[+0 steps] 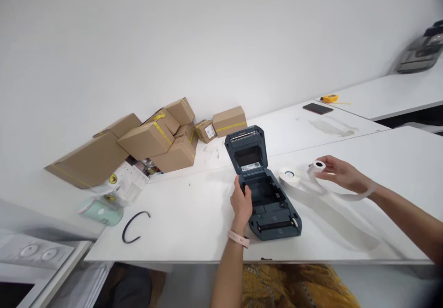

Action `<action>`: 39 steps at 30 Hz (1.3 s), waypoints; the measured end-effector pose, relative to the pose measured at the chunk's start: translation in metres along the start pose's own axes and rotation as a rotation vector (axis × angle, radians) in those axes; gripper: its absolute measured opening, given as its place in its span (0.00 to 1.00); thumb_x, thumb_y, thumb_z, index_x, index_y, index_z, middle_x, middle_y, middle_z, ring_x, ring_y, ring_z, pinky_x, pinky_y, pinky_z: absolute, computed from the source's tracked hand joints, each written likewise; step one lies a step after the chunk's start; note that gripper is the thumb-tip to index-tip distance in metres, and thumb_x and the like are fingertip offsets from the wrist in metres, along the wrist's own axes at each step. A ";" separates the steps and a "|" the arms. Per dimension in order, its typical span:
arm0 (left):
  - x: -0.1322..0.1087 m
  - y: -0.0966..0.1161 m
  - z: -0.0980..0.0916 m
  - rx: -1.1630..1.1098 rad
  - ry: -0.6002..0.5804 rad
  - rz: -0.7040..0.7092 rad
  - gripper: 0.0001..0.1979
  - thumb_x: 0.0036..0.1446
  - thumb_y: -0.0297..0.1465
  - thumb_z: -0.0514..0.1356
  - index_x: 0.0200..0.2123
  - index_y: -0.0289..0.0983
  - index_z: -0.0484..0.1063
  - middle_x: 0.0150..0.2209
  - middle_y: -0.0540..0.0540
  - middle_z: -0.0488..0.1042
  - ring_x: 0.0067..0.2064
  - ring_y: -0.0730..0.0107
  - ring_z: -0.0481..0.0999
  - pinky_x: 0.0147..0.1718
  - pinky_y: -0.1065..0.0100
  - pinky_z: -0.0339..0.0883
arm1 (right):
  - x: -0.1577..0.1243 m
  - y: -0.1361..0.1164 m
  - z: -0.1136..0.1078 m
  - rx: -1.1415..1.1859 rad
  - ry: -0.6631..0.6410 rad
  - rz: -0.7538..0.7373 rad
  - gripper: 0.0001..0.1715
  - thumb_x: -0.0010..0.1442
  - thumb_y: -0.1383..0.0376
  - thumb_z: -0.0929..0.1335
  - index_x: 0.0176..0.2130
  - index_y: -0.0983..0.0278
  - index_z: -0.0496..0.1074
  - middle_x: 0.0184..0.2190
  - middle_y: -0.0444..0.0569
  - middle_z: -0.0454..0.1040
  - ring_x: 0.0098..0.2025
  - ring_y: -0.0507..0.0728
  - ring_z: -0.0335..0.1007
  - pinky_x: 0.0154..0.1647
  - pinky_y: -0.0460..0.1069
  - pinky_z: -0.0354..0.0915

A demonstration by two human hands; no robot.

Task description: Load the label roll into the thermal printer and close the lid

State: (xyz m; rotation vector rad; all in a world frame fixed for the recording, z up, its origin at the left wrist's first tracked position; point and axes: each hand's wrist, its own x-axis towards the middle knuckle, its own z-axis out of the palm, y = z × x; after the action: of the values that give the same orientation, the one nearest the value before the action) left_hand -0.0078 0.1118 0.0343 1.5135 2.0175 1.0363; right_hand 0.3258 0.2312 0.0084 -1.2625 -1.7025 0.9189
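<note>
A dark label printer (273, 206) lies on the white table with its lid (246, 149) raised and its inside bay exposed. My left hand (241, 199) grips the printer's left edge, thumb at the rim. To the right of the printer, my right hand (337, 172) holds a small white paper roll (317, 165) above the table, its dark core facing me. A loose strip of paper (353, 197) runs from near that roll to my right wrist. Between the printer and this hand, a second white roll (289, 175) with a blue-ringed core lies flat.
Cardboard boxes (145, 139) are piled against the wall at the left. A black curved band (128, 227) and a mint-green pouch (102, 211) lie at front left. Farther back on the right are a phone (317, 109) and a yellow tape measure (329, 98).
</note>
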 end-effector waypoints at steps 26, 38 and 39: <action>0.001 -0.002 0.001 -0.010 0.013 0.017 0.28 0.68 0.36 0.48 0.69 0.36 0.54 0.58 0.34 0.75 0.59 0.49 0.74 0.57 0.53 0.62 | 0.030 -0.046 -0.001 -0.402 -0.495 -0.089 0.40 0.49 0.52 0.70 0.60 0.55 0.66 0.64 0.54 0.69 0.64 0.71 0.66 0.62 0.62 0.63; 0.000 -0.005 0.000 -0.067 0.029 0.021 0.26 0.68 0.36 0.50 0.67 0.41 0.57 0.61 0.37 0.73 0.57 0.52 0.76 0.57 0.53 0.63 | 0.034 -0.038 0.040 -0.527 -0.586 -0.165 0.40 0.42 0.55 0.72 0.55 0.59 0.66 0.50 0.56 0.76 0.54 0.72 0.71 0.54 0.60 0.66; 0.000 -0.006 0.000 -0.075 0.029 0.018 0.26 0.68 0.36 0.50 0.68 0.41 0.56 0.62 0.37 0.72 0.58 0.53 0.75 0.58 0.54 0.63 | 0.031 -0.042 0.034 -0.485 -0.593 -0.160 0.40 0.44 0.55 0.71 0.56 0.60 0.65 0.52 0.57 0.75 0.54 0.71 0.71 0.53 0.59 0.67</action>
State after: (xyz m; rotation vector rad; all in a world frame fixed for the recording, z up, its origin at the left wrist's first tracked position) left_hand -0.0112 0.1110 0.0296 1.4892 1.9644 1.1346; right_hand 0.2730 0.2486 0.0378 -1.1899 -2.5740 0.8620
